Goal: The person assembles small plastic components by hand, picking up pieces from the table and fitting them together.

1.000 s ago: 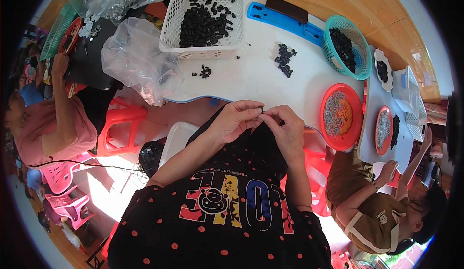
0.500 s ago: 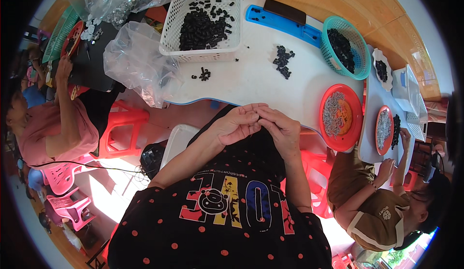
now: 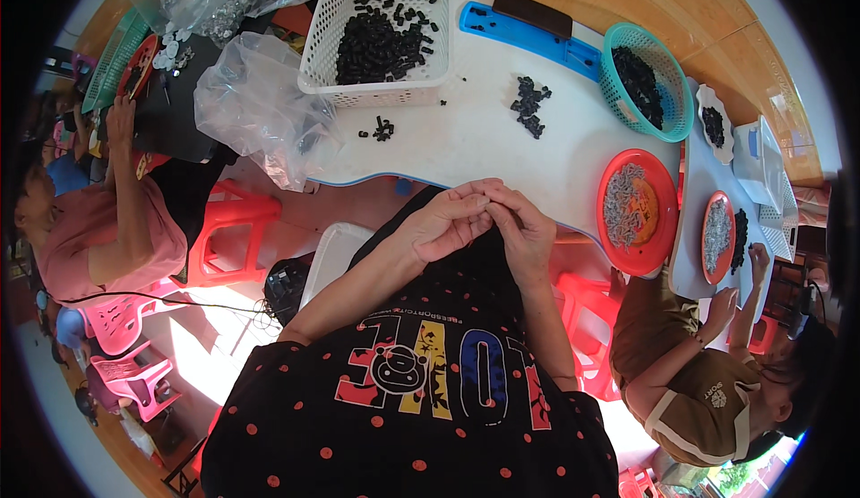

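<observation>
My left hand (image 3: pixel 450 223) and my right hand (image 3: pixel 522 229) meet over my lap, just in front of the table edge. Thumbs and fingertips of both are pinched together at one spot. Whatever is between them is hidden by the fingers or too small to name. Beyond them on the white table (image 3: pixel 430 144) lie a small group of black cylindrical pieces (image 3: pixel 383 129) and a larger loose pile of black pieces (image 3: pixel 530 106). A white perforated basket (image 3: pixel 376 97) holds many more of the same pieces.
A blue tray (image 3: pixel 528 43) with a dark brown block (image 3: pixel 532 14) lies at the back. To the right stand a teal basket (image 3: pixel 685 117) of black parts and a red plate (image 3: pixel 665 238) of grey screw-like pieces. A clear plastic bag (image 3: pixel 260 108) hangs over the left edge. People sit on both sides.
My joined hands have shifted slightly up and to the right, with the fingertips still pinched together. The whole view has moved a little. The person at left has moved an arm slightly.
</observation>
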Available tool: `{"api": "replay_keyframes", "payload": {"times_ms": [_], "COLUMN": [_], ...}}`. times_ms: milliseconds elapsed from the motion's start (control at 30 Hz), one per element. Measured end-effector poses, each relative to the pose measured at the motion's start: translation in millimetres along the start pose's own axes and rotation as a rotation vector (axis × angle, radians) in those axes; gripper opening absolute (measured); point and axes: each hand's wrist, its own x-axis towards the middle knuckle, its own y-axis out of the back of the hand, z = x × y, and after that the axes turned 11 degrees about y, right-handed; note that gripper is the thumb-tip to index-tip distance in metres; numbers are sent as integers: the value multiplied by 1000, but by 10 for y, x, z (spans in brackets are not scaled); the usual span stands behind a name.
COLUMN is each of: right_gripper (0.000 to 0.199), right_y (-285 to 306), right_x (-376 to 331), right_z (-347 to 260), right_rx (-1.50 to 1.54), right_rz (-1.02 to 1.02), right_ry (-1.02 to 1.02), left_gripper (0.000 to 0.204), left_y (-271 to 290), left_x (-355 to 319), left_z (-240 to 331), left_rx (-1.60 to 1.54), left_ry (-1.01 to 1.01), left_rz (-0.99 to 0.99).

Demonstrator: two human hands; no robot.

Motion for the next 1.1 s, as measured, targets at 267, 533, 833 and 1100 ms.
{"api": "replay_keyframes", "payload": {"times_ms": [267,533,833,1100], "right_gripper": [22,19,18,19], "right_y": [-81,493,827,813], "right_x": [34,705,1189,1210], "right_z": [-136,198,848,886], "right_rx": [-21,-308,-962,-878], "right_rz": [68,141,-71,-101], "right_ry": [-70,-21,-5,-20], "left_gripper": [35,29,37,21], "left_y": [13,-395,-652,-498], "left_x": [-10,-116,-330,-201], "left_z": [93,634,1457,795], "left_rx": [18,225,1357,1236], "left_ry": [26,-355,-1103,-1012], "left_rz": [-3,122,822,622]}}
